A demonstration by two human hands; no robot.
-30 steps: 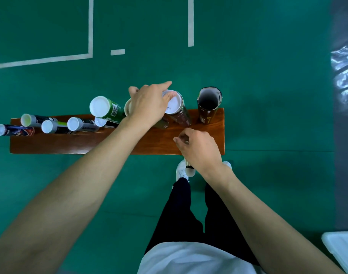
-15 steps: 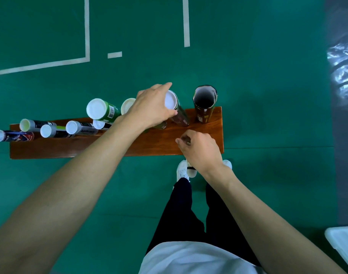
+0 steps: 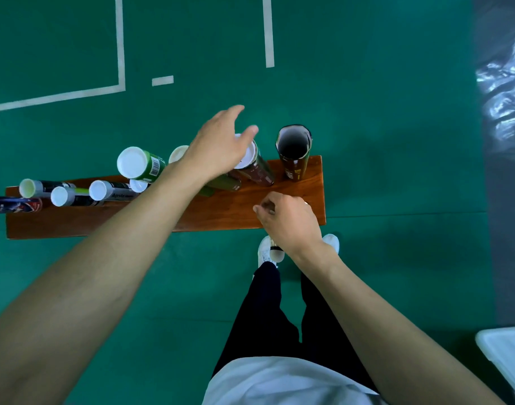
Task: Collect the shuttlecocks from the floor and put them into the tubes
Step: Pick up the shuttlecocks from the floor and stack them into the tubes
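Note:
Several shuttlecock tubes stand on a wooden bench (image 3: 227, 211). An open dark tube (image 3: 293, 153) stands at the bench's right end, its mouth uncovered. Left of it is a dark red tube with a white cap (image 3: 252, 165). My left hand (image 3: 218, 144) hovers over that cap with fingers spread and relaxed, holding nothing. My right hand (image 3: 288, 220) is over the bench's right front part, fingers curled; whether it holds anything is hidden. No shuttlecock shows on the floor.
A green capped tube (image 3: 140, 165) and several more capped tubes (image 3: 75, 194) crowd the bench's left half. My feet in white shoes (image 3: 269, 249) are just before the bench. A white bin's corner (image 3: 505, 355) shows at bottom right. White court lines mark the green floor.
My left hand has lifted off the white cap and opened its fingers above it. My right hand has stayed nearly still over the bench.

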